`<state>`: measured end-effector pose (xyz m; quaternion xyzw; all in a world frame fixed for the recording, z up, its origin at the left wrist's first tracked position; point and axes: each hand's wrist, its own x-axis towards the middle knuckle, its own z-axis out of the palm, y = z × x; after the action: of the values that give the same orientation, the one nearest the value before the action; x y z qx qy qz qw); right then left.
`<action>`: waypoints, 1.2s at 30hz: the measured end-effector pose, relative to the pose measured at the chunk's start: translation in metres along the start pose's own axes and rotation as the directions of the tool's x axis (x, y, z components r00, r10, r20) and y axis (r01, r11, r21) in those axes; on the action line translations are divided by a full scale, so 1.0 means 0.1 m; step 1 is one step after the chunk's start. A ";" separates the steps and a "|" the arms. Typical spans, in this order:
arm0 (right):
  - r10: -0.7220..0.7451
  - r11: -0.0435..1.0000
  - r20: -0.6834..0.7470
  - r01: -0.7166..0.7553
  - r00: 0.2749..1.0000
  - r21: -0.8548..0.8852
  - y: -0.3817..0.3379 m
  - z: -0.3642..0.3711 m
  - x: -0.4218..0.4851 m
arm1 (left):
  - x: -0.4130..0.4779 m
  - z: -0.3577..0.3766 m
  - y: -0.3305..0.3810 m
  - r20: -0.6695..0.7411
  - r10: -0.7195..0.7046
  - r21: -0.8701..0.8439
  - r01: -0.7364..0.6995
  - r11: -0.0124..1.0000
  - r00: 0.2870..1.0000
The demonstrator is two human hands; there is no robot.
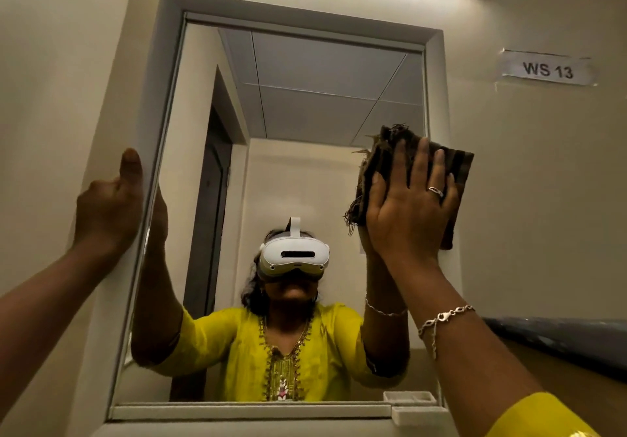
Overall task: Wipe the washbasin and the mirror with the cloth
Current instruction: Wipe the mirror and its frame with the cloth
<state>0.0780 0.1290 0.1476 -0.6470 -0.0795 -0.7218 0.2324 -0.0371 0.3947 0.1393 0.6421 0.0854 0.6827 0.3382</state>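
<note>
The left hand [108,206] is on the left side of the mirror [305,172], gripping its pale frame. The thumb points up along the frame. The other fingers curl round the edge and are hidden behind it, though their reflection shows in the glass. The arm runs off the bottom left corner.

In the middle, the mirror shows a person in a yellow top wearing a white headset [294,256].

On the right, the right hand [410,206] is flat with its fingers spread wide, pressing a dark brown cloth [383,151] against the mirror's right edge. The hand covers most of the cloth. A small label [548,70] on the wall reads "WS 13". The washbasin is out of view.
</note>
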 end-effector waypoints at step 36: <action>-0.365 0.926 0.131 0.345 0.922 0.154 -2.02 0.15 -0.66 | -0.48 -0.08 -0.53 0.093 -0.022 -0.113 0.032 0.993 0.995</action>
<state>0.0064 0.3283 0.1236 -0.6606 -0.2600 -0.6919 0.1316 -0.0283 0.4101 0.0691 0.6512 0.0394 0.6516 0.3870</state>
